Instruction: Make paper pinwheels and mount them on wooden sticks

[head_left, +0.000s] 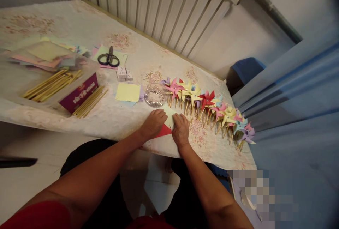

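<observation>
At the table's front edge, my left hand grips the left side of a pale green sheet of paper with curled fingers. My right hand is closed on the sheet's right side. Beneath it, a piece of red paper shows between the hands. Just beyond my fingers lies a clear round dish with small shiny pieces in it. To its left is a stack of square papers, yellow on top. Several paper pinwheels on sticks lie in a row to the right.
Black scissors rest on paper squares, near small white boxes. Farther left, a clear container holds wooden sticks and coloured paper, with more sticks beside a purple box. A radiator stands behind, a blue curtain at right.
</observation>
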Demonstrator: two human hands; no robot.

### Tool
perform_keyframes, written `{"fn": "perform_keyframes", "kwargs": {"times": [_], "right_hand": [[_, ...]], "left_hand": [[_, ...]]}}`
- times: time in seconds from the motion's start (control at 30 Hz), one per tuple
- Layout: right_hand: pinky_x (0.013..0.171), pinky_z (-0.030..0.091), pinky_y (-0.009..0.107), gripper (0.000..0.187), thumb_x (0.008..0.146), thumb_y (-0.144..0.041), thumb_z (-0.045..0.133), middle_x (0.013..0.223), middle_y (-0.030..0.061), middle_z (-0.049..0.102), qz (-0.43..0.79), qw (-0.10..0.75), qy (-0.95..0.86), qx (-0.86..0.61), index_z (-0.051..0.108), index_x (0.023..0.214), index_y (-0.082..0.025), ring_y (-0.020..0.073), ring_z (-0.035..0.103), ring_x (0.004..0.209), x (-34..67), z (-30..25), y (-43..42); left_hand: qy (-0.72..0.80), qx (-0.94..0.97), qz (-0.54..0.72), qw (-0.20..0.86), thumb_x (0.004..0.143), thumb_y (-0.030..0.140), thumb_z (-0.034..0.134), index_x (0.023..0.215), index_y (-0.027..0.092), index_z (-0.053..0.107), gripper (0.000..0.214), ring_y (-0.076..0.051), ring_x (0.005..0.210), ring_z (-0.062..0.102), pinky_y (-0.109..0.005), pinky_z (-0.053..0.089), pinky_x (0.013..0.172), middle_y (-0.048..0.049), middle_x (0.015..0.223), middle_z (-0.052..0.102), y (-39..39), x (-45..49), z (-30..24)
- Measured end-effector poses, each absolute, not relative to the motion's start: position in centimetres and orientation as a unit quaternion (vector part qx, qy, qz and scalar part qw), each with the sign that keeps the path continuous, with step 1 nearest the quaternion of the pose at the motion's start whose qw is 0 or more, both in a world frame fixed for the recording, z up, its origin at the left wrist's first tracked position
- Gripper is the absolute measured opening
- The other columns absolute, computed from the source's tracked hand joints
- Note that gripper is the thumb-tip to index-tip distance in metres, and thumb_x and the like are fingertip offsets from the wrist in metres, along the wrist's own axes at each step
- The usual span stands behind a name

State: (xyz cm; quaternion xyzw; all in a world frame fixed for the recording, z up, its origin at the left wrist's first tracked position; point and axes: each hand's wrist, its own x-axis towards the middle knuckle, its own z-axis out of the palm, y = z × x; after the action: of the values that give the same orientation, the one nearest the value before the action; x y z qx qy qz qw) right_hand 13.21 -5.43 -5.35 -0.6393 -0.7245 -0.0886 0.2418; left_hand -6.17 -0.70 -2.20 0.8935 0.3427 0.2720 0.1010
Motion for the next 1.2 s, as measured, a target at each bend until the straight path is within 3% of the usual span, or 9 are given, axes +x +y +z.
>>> {"fn": "perform_keyframes", "kwargs": {"times": [0.2,0.4,0.67,0.87,1.03,1.2], "right_hand": [[0.103,0.04,0.047,0.046,0.087,-0.002,0.041,0.122,0.0165,0.066,-0.111,0.293,-0.687,-0.655,0.061,0.127,-0.014,0.0273,0.052,0.119,13.7,-5.9,-5.2],[0.081,0.044,0.038,0.033,0.086,-0.004,0.04,0.085,0.0087,0.06,-0.137,0.314,-0.641,-0.687,0.065,0.103,-0.016,0.0247,0.052,0.087,14.2,-6.2,-5.2],[0.078,0.045,0.036,0.03,0.082,-0.004,0.04,0.086,0.0076,0.06,-0.109,0.344,-0.635,-0.683,0.063,0.097,-0.018,0.0234,0.054,0.086,14.0,-6.5,-5.0],[0.078,0.047,0.033,0.028,0.079,-0.006,0.041,0.084,0.006,0.063,-0.131,0.385,-0.615,-0.676,0.063,0.092,-0.019,0.0211,0.058,0.083,14.1,-6.3,-5.4],[0.075,0.048,0.031,0.023,0.08,-0.012,0.045,0.082,0.0041,0.064,-0.048,0.427,-0.587,-0.686,0.064,0.091,-0.019,0.0188,0.059,0.078,13.6,-5.9,-7.2],[0.071,0.048,0.03,0.025,0.078,-0.013,0.05,0.079,0.0015,0.058,-0.006,0.387,-0.628,-0.675,0.067,0.096,-0.017,0.0168,0.055,0.071,12.8,-5.1,-8.5]], "left_hand": [[0.402,0.835,0.339,0.163,0.079,0.001,0.042,0.095,0.016,0.069,0.035,-0.025,0.097,0.059,-0.04,0.051,0.09,-0.0109,0.093,0.068,-0.2,-7.1,-2.2],[0.486,0.762,0.345,0.252,0.077,0.005,0.044,0.082,0.019,0.065,0.026,-0.022,0.083,0.061,-0.034,0.05,0.077,-0.0066,0.08,0.068,0.1,-7.9,-1.5],[0.541,0.618,0.355,0.446,0.072,0.007,0.047,0.076,0.02,0.063,0.021,-0.017,0.073,0.062,-0.027,0.045,0.066,-0.0007,0.074,0.069,0.8,-8.6,-1.1],[0.531,0.583,0.379,0.484,0.069,0.009,0.049,0.076,0.02,0.062,0.019,-0.016,0.068,0.06,-0.026,0.044,0.062,0.0006,0.071,0.067,1.4,-8.6,-1.5],[0.531,0.568,0.367,0.51,0.067,0.014,0.051,0.076,0.019,0.062,0.015,-0.015,0.062,0.057,-0.026,0.042,0.06,0.0007,0.069,0.065,1.9,-8.5,-1.6],[0.519,0.557,0.372,0.531,0.064,0.017,0.052,0.075,0.019,0.061,0.015,-0.015,0.062,0.057,-0.026,0.042,0.06,0.0,0.07,0.066,1.7,-8.9,-0.9]]}}
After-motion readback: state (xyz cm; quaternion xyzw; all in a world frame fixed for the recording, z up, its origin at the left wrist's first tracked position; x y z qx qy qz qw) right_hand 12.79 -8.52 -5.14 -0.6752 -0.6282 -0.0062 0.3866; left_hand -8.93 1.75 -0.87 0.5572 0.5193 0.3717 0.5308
